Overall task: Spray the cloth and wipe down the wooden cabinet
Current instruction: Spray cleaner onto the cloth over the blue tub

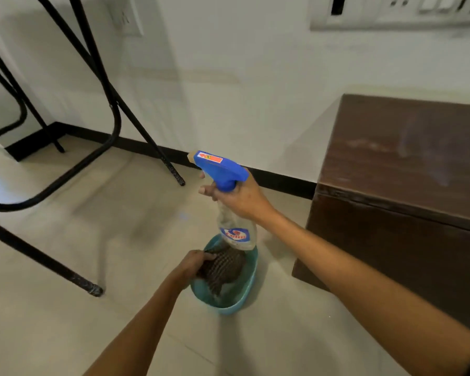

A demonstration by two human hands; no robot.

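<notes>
My right hand [240,198] grips the neck of a clear spray bottle [238,229] with a blue trigger head, held upright above the floor, nozzle pointing left. Directly below it a teal plastic basin [246,294] sits on the tiled floor. A dark checked cloth [225,265] lies in the basin, and my left hand [194,264] is closed on its left side. The dark brown wooden cabinet [407,169] stands to the right against the white wall, its top showing pale smudges.
Black metal legs of a folding stand [111,109] cross the left side, with feet on the floor near the wall and at the lower left. A black skirting strip [280,180] runs along the wall base. Beige floor tiles [106,213] spread around the basin.
</notes>
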